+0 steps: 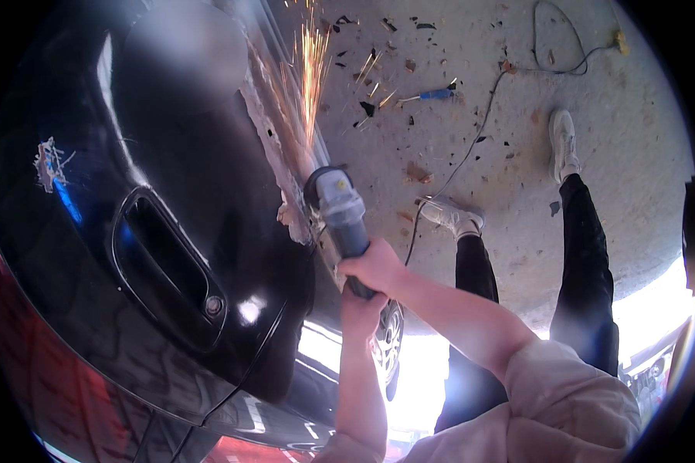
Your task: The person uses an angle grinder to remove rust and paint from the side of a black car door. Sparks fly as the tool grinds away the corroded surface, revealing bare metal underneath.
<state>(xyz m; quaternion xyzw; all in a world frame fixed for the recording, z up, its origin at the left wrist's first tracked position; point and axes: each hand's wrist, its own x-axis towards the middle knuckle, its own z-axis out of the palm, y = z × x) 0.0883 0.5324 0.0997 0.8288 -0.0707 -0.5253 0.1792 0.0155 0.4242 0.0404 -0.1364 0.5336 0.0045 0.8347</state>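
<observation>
Both my hands are closed around a grey angle grinder (344,208). My right hand (378,266) wraps the middle of its body. Just behind it, my left hand (361,309) grips the rear end. The grinder's guarded head is against the torn lower edge (286,181) of a black car door (201,131), where bare, ragged metal shows. Orange sparks (311,85) stream away from the head toward the far side. The disc's contact point is hidden by the guard and the grinder's head.
A door handle (170,266) with a lock lies to the left, near a scraped patch (50,166). On the concrete floor (510,123) are a blue-handled screwdriver (436,94), scattered dark fragments and a cable (479,127). My shoes (564,147) stand on the right. A car wheel (391,339) shows beyond my arms.
</observation>
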